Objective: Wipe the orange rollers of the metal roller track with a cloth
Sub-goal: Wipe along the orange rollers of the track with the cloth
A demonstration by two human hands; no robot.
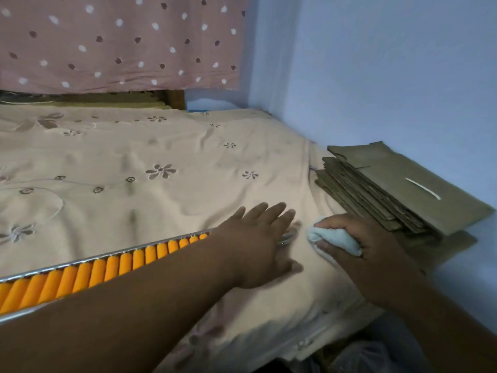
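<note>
One metal roller track (80, 267) lies on the bed (161, 157), running from 8 o'clock toward centre; about eighteen orange rollers (126, 262) show, the rest hidden under the left forearm. The left hand (258, 238) rests flat, fingers spread, over the track's far end. At 3 o'clock, just beside it, the right hand (360, 246) is clenched around one bunched white cloth (333, 238). One stack of flattened cardboard (390, 189) lies at 2 o'clock against the blue wall (403, 76).
</note>
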